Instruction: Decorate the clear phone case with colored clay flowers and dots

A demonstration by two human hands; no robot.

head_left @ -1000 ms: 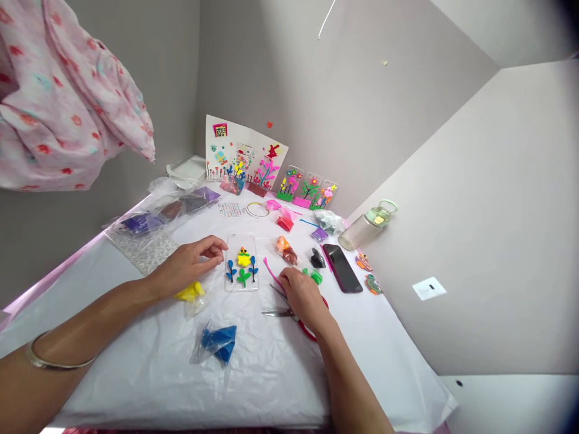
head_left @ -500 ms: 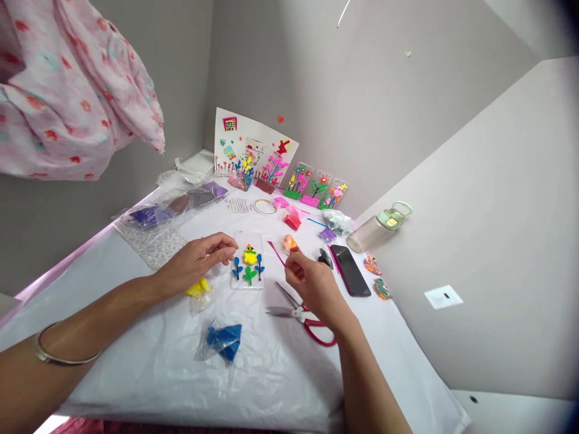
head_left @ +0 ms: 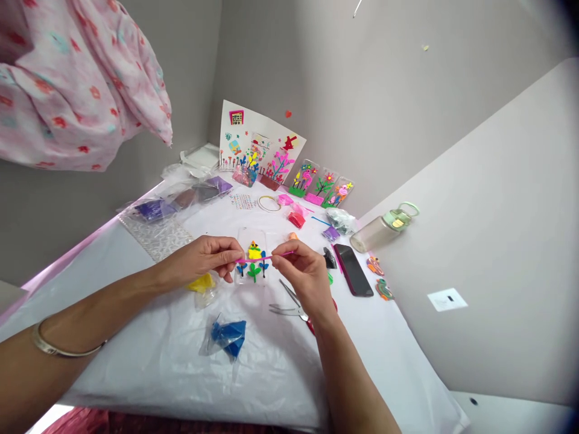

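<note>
Between both hands I hold a slim pink clay tool (head_left: pixel 260 259) roughly level. My left hand (head_left: pixel 217 256) pinches its left end with thumb and fingers, while my right hand (head_left: pixel 305 274) grips the other end. Behind and beneath it lies a clear phone case (head_left: pixel 244 238) decorated with clay: a yellow chick-like figure (head_left: pixel 254 251), blue-leaved stems and a green sprout (head_left: pixel 254 273). Scissors (head_left: pixel 289 307) with red handles lie partly hidden under my right hand. Near my left wrist is yellow clay (head_left: pixel 202 283) in plastic, with a bag of blue clay (head_left: pixel 230 337) closer to me.
A black phone (head_left: pixel 353 270) and a green-lidded bottle (head_left: pixel 384 229) are at the right. Decorated cases (head_left: pixel 323 184) and a picture board (head_left: pixel 262 132) stand at the back. Bagged clay (head_left: pixel 156 209) lies back left; pink floral cloth (head_left: pixel 90 90) hangs upper left.
My right hand has brought the pink tool left, over the phone case. My left hand has closed on its other end. The view has shifted slightly.
</note>
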